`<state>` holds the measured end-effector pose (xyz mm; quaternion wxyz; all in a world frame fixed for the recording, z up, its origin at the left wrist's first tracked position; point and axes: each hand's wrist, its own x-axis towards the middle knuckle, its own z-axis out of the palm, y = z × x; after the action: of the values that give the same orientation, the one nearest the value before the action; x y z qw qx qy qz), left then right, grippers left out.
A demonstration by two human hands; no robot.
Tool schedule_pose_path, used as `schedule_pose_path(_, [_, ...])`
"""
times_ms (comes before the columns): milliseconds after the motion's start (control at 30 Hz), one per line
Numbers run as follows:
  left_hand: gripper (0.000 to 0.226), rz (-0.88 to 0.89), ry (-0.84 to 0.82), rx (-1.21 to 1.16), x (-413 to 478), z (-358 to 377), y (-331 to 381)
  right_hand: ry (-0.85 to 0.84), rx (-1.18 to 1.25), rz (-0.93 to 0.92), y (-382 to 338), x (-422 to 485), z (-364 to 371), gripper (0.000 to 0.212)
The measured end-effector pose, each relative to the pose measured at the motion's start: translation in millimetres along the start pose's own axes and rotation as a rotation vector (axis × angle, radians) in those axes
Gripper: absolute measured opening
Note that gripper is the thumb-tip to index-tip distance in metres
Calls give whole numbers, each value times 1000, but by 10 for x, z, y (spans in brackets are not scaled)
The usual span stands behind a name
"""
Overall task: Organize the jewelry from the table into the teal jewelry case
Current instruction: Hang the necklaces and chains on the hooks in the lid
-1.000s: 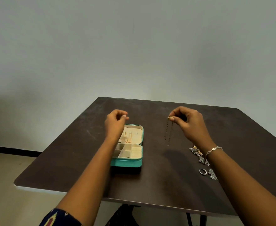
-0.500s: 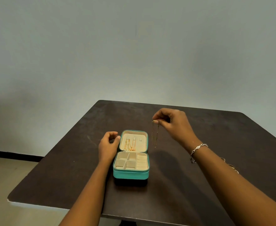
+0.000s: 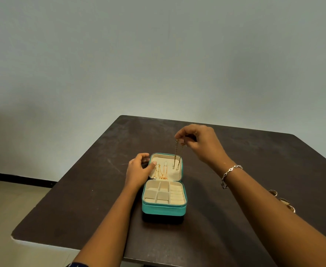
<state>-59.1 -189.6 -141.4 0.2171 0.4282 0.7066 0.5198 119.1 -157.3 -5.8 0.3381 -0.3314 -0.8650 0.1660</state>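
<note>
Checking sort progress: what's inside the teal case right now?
Teal case lid: gold chains hang inside; the right hand dangles a dark chain there. Base compartments look empty. Left hand covers the lid's left edge.

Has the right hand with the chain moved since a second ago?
Yes. The right hand carried the chain leftward, from beside the teal case to over its open lid.

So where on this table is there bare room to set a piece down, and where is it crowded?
Bare tabletop lies left of the left hand and teal case, and behind the lid up to the far edge. Also bare: the strip between the case and the right forearm. Crowded: the lid, where gold chains hang under the dark chain in the right hand; rings beyond the right forearm.
</note>
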Motion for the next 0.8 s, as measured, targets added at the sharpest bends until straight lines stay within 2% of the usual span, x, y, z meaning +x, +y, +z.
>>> schedule_pose_path(233, [38, -29, -44, 12, -9, 4, 1, -19, 78, 48, 41, -29, 132, 15])
schedule_pose_path(433, [29, 21, -36, -217, -86, -35, 56, -15, 88, 63, 75, -58, 173, 12])
schedule_pose_path(800, [19, 93, -59, -309, -81, -43, 48, -29, 104, 77, 211, -122, 242, 14])
